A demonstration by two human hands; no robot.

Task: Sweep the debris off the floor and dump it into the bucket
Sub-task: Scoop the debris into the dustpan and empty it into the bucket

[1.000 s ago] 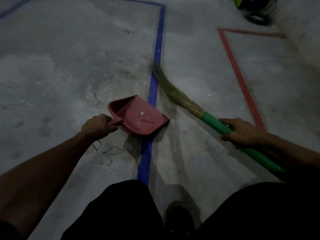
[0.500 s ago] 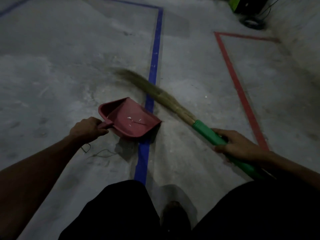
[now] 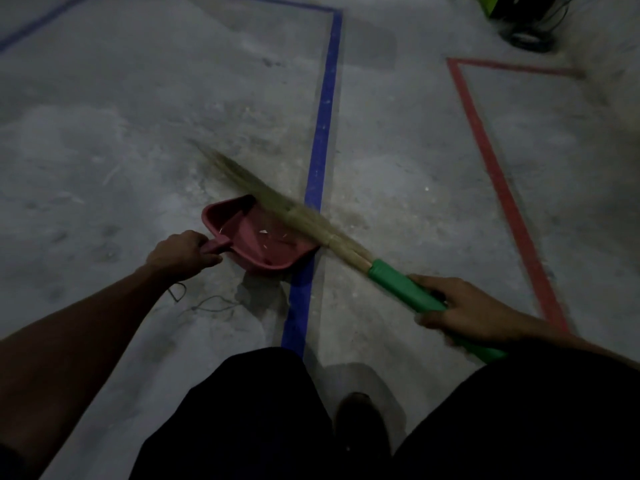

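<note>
While the left hand (image 3: 180, 252) grips the handle of the red dustpan (image 3: 263, 237), fingers curled round it, the pan sits tilted on the concrete floor (image 3: 104, 133) just left of the blue line (image 3: 323, 133). Small pale scraps (image 3: 264, 232) lie inside the pan. The right hand (image 3: 464, 308) holds the green handle of the broom (image 3: 311, 223), fingers wrapped round it. Compared with half a second ago, the bristles have swung nearer and now lie across the pan's far edge, their tips blurred on the floor beyond it; earlier they stood clear of the pan, farther out. The pan and left hand sit much as before. Loose thread (image 3: 207, 303) lies on the floor beside the left wrist. A red line (image 3: 498, 168) runs on the right. No bucket can be made out.
</note>
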